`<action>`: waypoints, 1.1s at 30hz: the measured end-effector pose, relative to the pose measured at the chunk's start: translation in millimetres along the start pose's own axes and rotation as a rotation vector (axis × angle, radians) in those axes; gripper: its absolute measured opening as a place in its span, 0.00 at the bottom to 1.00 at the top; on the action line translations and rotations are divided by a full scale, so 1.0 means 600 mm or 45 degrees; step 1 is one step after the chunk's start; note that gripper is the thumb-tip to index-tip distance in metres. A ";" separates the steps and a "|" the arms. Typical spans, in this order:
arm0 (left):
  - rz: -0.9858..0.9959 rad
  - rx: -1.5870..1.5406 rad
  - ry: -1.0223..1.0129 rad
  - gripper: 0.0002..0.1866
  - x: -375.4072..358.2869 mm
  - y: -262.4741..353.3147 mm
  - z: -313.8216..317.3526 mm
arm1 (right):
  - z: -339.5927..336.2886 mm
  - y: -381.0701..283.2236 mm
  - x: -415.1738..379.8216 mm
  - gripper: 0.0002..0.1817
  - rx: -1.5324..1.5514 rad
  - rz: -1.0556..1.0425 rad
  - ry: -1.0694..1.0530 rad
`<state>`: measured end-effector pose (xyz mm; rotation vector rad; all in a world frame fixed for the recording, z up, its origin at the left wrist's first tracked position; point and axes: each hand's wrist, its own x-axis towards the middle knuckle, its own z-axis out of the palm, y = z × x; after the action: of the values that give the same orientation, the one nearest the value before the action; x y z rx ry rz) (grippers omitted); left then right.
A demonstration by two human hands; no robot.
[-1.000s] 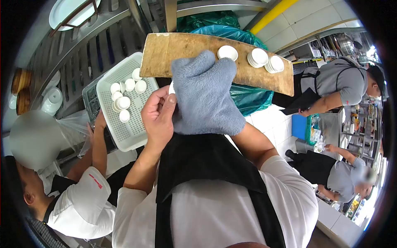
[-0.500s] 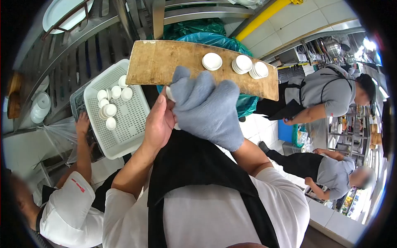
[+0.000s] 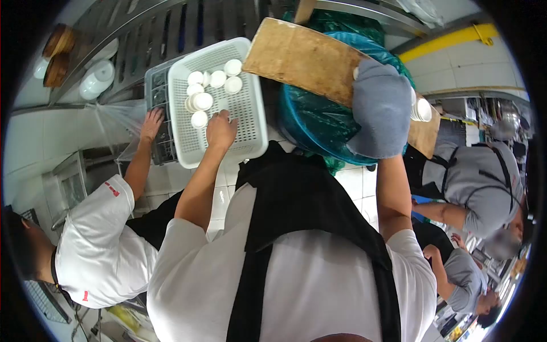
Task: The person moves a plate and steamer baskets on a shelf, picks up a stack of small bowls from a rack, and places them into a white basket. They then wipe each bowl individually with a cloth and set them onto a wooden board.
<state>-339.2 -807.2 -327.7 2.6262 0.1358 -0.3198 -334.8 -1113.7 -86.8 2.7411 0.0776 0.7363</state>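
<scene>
My left hand [image 3: 221, 132] reaches into a white perforated basket [image 3: 257, 128], its fingers bent and slightly apart. Several small round white dishes [image 3: 202, 101] lie just beyond and to the left of its fingertips. A grey cloth [image 3: 380, 108] drapes over my right hand and hides its fingers. That cloth lies across a worn wooden board [image 3: 307, 57], and a white dish edge [image 3: 356, 73] peeks out at the cloth's left side. Stacked white dishes [image 3: 421, 110] show on the board to the right of the cloth.
Beneath the board stands a blue tub [image 3: 293, 117] lined with a green bag. A co-worker's hand [image 3: 151, 124] rests at a grey crate [image 3: 161, 139] left of the basket. Other people [image 3: 473, 171] stand at right. A slatted metal rack [image 3: 171, 25] runs behind.
My hands have parted: the left moved from the cloth into the basket, the right carried the cloth over the board's right part. The camera view has shifted left.
</scene>
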 end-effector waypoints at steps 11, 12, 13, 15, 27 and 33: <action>-0.153 0.701 -0.192 0.16 0.079 -0.239 0.073 | -0.026 0.052 0.002 0.04 0.216 0.232 0.125; -0.126 0.769 -0.189 0.15 0.069 -0.218 0.060 | -0.025 0.062 0.001 0.04 0.292 0.263 0.157; -0.124 0.798 -0.189 0.15 0.071 -0.219 0.066 | -0.026 0.070 -0.002 0.04 0.375 0.284 0.194; -0.079 0.843 -0.169 0.15 0.075 -0.218 0.072 | -0.031 0.089 -0.009 0.06 0.530 0.315 0.260; -0.363 -0.818 0.101 0.15 0.067 -0.238 0.080 | -0.124 -0.018 -0.029 0.11 1.708 0.884 0.029; -0.231 -2.049 -0.132 0.08 -0.050 0.087 -0.105 | -0.052 -0.047 -0.090 0.13 0.697 -0.102 0.006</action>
<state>-347.7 -823.8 -242.7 1.0044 0.3898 -0.2302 -396.1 -1085.4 -95.4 3.2215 0.4486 0.7935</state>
